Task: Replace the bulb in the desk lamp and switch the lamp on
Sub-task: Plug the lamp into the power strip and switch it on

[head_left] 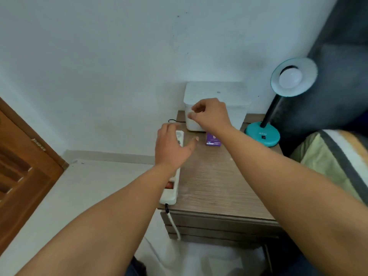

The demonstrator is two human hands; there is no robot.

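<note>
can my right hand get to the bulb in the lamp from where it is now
Probably yes. The right hand hovers in front of the white box, and the bulb sits exposed in the lamp shade, which faces you. Nothing stands between them.

My teal desk lamp (262,134) upright at the table's far right corner, shade tilted toward me, white bulb (290,77) seated inside, unlit, purple bulb box (213,140) left of its base.

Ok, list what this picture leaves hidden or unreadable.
Head view only:
- Power strip: its middle sockets are covered by the left hand.
- Purple box: print too small, right forearm overlaps it.
- Right hand: fingers pinched; anything between them is blurred.
- Lamp: switch too small.
</note>
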